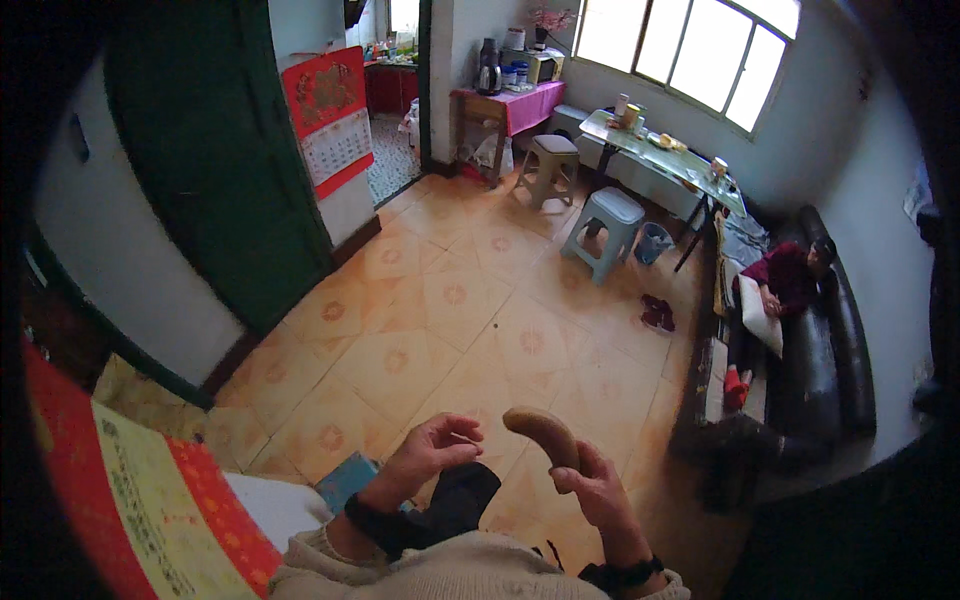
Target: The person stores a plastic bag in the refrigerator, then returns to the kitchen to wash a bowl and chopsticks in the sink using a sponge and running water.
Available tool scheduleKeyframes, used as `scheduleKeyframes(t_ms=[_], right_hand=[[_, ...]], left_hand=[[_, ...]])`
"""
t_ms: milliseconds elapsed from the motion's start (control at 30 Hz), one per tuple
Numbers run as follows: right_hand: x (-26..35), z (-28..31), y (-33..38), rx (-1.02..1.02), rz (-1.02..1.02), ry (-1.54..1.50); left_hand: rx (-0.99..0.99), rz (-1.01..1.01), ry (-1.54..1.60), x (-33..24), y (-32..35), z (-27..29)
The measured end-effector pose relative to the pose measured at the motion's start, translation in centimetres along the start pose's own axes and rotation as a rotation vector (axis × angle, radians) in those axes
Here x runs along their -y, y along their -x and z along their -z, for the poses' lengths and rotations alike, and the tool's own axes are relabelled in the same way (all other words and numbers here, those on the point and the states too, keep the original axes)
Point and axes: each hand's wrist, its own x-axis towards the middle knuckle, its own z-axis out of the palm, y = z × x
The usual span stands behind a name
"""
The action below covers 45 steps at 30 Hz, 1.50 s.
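My right hand [597, 490] is closed round the lower end of a curved brown banana-shaped thing [543, 430]. Its rounded far end points up and to the left; whether it is a fruit or a root cannot be made out. To the left of it, my left hand [425, 455] hovers with loosely bent fingers, apart from the brown thing and holding nothing I can see. Both wrists wear dark bands, and beige knitted sleeves cover my forearms.
Tan patterned tiles [450, 300] cover the floor. A person [790, 275] sits on a dark sofa [815, 350] at right. Plastic stools [610, 215], a bin [654, 242] and a cluttered glass table [650, 150] stand farther back. Dark red shoes [657, 313] lie nearby. A blue box [347, 480] is near my left forearm.
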Motion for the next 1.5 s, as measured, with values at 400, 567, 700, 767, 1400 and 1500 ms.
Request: scheduleKeyframes(t_ms=[400,567,700,767,1400,1500], right_hand=[[9.5,7.7,-32.3,0.105,-0.011,-0.715],[13.3,13.0,-47.1,0.035,0.098,-0.824],[18.6,17.5,-59.4,-0.057,0.15,-0.824],[20.6,20.4,-65.5,-0.092,0.176,-0.824],[35.6,35.8,-116.6,-0.149,0.239,-0.912],[37.1,38.3,-122.7,-0.318,0.255,-0.898]], left_hand=[[-0.161,0.103,0.082,-8.7,-28.0,13.9],[-0.167,0.052,0.062,-12.5,-40.6,17.9],[-0.197,0.022,0.056,-15.9,-52.2,21.4],[-0.236,-0.002,0.109,-17.4,-57.4,23.4],[-0.199,0.023,0.252,-35.0,-105.2,38.8],[-0.17,0.038,0.248,-38.0,-113.0,40.4]])
